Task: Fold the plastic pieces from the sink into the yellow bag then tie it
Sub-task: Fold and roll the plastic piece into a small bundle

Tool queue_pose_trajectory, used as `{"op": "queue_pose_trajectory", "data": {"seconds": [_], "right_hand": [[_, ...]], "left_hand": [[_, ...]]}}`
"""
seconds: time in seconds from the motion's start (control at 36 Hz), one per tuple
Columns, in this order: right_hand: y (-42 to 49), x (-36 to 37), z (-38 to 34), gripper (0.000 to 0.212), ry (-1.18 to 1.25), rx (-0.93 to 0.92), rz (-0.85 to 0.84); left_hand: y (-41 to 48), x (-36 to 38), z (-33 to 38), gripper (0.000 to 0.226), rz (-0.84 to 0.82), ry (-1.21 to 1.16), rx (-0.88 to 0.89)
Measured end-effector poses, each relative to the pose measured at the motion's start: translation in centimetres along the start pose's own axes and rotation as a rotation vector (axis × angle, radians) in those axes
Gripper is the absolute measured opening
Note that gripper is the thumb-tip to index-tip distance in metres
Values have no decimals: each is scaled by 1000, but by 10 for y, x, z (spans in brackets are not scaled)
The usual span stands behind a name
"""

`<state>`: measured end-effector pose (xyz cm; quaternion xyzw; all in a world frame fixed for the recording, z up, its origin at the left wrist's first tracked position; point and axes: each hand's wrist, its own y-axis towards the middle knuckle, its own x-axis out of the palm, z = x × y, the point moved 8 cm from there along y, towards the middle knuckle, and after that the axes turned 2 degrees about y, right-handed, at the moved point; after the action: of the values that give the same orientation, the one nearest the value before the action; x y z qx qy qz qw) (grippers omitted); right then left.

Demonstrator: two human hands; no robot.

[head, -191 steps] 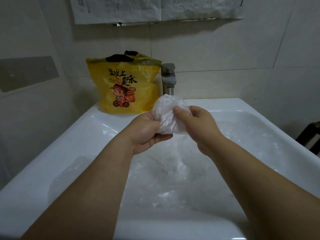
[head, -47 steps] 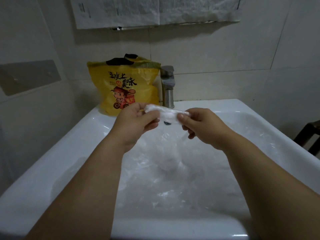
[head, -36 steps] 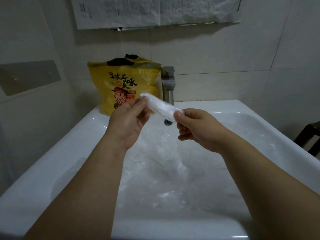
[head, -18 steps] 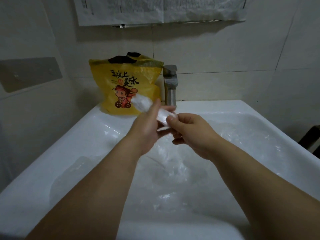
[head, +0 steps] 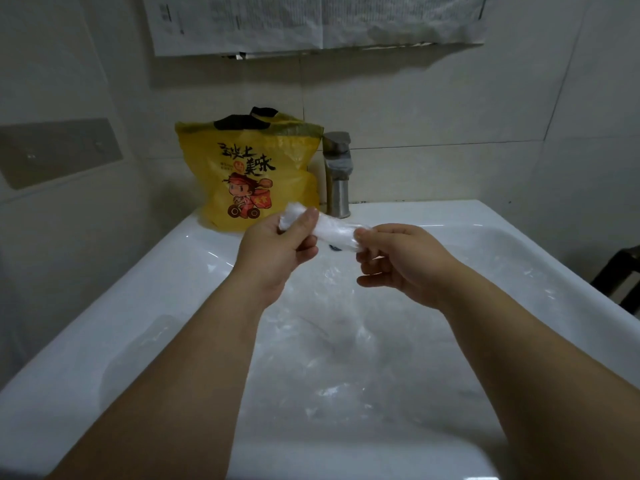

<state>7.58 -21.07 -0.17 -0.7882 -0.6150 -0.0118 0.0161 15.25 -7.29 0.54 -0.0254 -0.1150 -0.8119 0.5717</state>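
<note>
A thin, clear plastic piece (head: 334, 231), folded down into a narrow, crinkled strip, is held in the air over the far part of the sink, just in front of the tap. It slopes slightly, its left end higher than its right. The left hand (head: 277, 249) pinches the left end between thumb and curled fingers, and a small frosty tuft of film pokes out above the thumb. The right hand (head: 403, 261) pinches the other end between thumb and forefinger, while its remaining fingers curl loosely underneath and hold nothing. Below both forearms, more plastic pieces (head: 332, 362) lie loose in the basin, glossy, wrinkled and nearly see-through, so their edges are hard to make out. The sink (head: 100, 327) is smooth white ceramic, rectangular with rounded corners and a wide flat rim. On the far left of that rim, against the wall, stands the yellow bag (head: 249, 168), soft crumpled plastic printed with black characters and a cartoon figure, its mouth open and black handles showing at the top. Just to its right rises a dull metal faucet (head: 337, 174) with a blocky head. The wall behind is pale tile, with a creased printed paper (head: 311, 22) fixed high up and a flat grey plate (head: 59, 150) on the left wall.
</note>
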Motion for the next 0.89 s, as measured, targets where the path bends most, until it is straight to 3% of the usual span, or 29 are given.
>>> {"op": "queue_pose_trajectory", "data": {"seconds": [0.11, 0.19, 0.31, 0.39, 0.47, 0.58, 0.72, 0.89], "right_hand": [[-1, 17, -2, 38, 211, 22, -130], [-3, 23, -2, 56, 221, 13, -173], [-2, 6, -3, 24, 117, -52, -12], [-3, 2, -7, 10, 104, -57, -2], [-3, 1, -9, 7, 113, -64, -4], [-4, -6, -9, 9, 152, -28, 27], [-4, -16, -4, 15, 183, 33, 49], [-5, -11, -1, 17, 149, 80, -7]], "left_hand": [[-2, 3, 1, 12, 6, 22, 39], [-5, 9, 0, 10, -21, 30, 27], [-6, 8, 1, 11, -3, -6, 10], [-5, 8, 2, 8, -14, -85, -14], [-4, 8, 6, 5, -38, -204, -8], [-3, 6, 4, 5, -89, -97, -32], [-9, 8, -8, 11, -255, 22, -190], [-11, 3, -11, 11, -270, 96, -222]]}}
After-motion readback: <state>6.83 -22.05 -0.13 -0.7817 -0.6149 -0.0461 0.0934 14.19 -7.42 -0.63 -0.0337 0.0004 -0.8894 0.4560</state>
